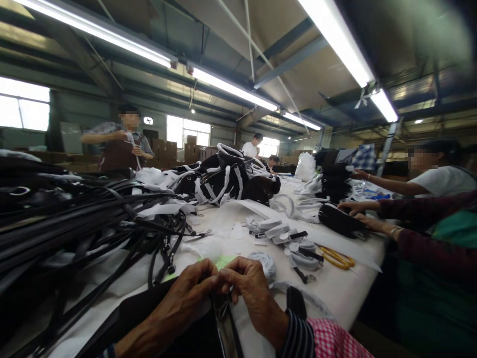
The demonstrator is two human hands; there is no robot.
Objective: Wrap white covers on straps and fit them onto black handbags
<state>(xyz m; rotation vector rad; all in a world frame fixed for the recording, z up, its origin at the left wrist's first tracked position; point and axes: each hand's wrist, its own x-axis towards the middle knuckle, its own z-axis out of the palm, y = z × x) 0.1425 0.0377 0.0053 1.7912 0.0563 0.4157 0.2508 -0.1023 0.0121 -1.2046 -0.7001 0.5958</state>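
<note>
Factory hall, long white table [346,291] under strip lights. At its near edge, left hand [186,291] and right hand [248,286] meet, fingers pinched on a small metal clasp [223,308] atop a black bag [175,328]. Looks like hardware fitting, mid-step; next needs fine two-handed alignment. Black straps [74,219] piled left, yellow scissors [337,257] right, co-workers' hands along the right edge.

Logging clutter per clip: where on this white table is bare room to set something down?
A bare strip of the white table lies right of the yellow-handled scissors, and another around behind the paper-wrapped bundles. The tangled black straps crowd the left; both hands fill the near edge.
</note>
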